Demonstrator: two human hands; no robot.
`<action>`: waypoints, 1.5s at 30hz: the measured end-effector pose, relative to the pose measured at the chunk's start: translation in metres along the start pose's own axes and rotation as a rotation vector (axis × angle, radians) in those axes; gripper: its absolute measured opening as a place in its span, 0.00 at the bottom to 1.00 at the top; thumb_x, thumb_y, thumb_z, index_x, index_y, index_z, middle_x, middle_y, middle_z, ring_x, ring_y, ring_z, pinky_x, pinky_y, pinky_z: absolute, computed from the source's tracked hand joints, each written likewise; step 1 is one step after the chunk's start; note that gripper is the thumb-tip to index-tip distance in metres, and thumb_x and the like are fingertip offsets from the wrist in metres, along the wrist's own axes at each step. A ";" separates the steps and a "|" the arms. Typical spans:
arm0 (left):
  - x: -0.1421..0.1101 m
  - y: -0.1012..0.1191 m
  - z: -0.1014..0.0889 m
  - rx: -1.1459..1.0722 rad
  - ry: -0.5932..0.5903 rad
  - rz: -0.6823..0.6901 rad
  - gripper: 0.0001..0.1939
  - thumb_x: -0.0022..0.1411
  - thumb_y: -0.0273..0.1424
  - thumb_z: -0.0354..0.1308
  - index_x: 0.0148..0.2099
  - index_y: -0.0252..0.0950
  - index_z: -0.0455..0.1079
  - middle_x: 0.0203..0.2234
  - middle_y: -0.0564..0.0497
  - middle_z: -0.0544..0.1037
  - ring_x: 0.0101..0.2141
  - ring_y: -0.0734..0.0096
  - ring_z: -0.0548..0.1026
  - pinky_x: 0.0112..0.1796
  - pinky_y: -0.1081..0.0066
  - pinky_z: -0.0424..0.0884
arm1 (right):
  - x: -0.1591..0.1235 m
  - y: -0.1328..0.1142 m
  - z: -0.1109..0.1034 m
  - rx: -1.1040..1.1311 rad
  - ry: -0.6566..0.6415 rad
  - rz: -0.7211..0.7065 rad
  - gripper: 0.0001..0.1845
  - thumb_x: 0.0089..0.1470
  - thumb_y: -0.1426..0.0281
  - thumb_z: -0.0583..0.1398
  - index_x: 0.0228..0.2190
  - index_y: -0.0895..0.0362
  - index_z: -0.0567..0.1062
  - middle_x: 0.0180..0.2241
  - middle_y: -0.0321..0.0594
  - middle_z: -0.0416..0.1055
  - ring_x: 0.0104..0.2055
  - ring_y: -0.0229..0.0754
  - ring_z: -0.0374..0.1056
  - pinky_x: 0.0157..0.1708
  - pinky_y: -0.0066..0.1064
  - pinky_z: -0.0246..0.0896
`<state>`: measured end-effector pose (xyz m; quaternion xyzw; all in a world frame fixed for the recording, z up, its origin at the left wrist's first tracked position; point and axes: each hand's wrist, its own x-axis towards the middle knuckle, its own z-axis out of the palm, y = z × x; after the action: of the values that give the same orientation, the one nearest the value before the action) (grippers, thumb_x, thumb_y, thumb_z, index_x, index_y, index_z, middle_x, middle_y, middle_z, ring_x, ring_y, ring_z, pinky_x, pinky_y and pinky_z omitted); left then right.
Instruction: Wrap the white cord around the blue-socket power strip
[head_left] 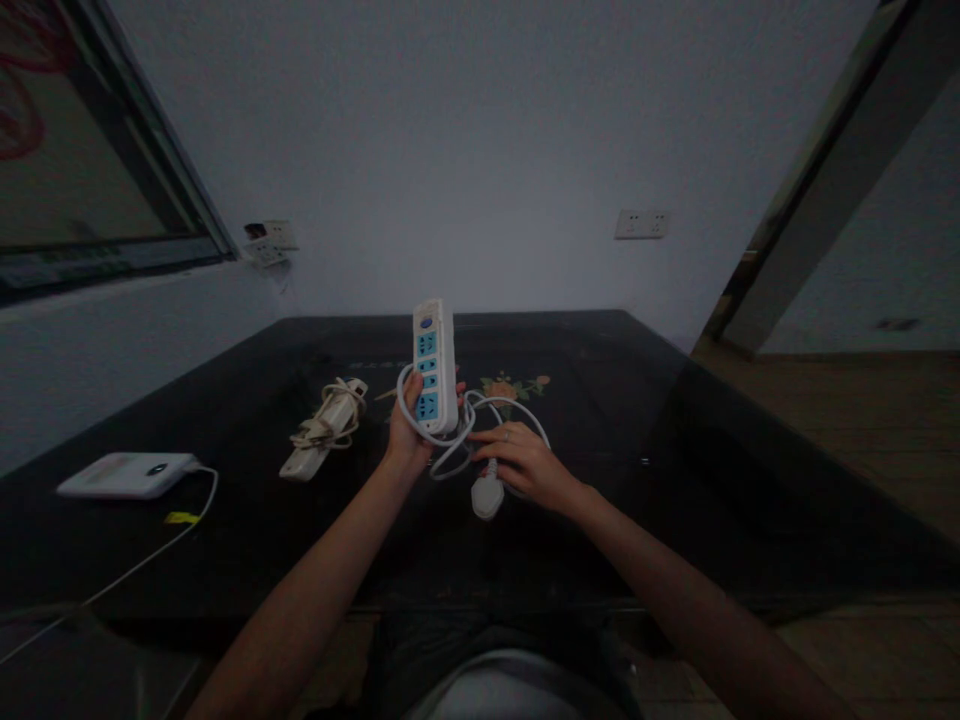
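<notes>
evidently the left hand [406, 440] bears the weight of the white power strip [436, 365], its thumb on one side and its other fingers curled round behind, gripping the lower end, which seems to leave the socket face open to view. the strip is held above the middle of the tabletop [712, 480], switch end pointing to the far edge. the right hand [529, 465] is over the loops of cord [538, 420], probably to manage the slack; its fingers reach forward, slightly parted, but whether they pinch the cord or only touch it, i cannot tell. just below them shows the plug [487, 497], pale and broad.

the held strip is long and narrow, with blue socket panels in a row and a dark oval switch. toward the left edge lies a second strip [306, 460], its cord wrapped round it, likely for tidiness. nearer that edge rests a white device [124, 476], its cable [215, 492] running toward the near edge.
</notes>
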<state>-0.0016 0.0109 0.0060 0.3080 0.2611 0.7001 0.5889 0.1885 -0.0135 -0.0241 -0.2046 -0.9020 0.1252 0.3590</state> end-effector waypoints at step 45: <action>0.009 0.000 -0.013 0.521 -0.281 0.005 0.32 0.51 0.35 0.65 0.58 0.34 0.66 0.46 0.43 0.78 0.39 0.59 0.78 0.35 0.69 0.75 | -0.005 0.017 -0.050 -0.088 0.033 0.303 0.20 0.58 0.73 0.49 0.49 0.56 0.71 0.46 0.45 0.74 0.41 0.44 0.69 0.41 0.35 0.58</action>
<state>-0.0120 0.0192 -0.0013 0.5433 0.3472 0.5615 0.5186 0.2311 0.0036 0.0022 -0.3560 -0.8594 0.1349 0.3412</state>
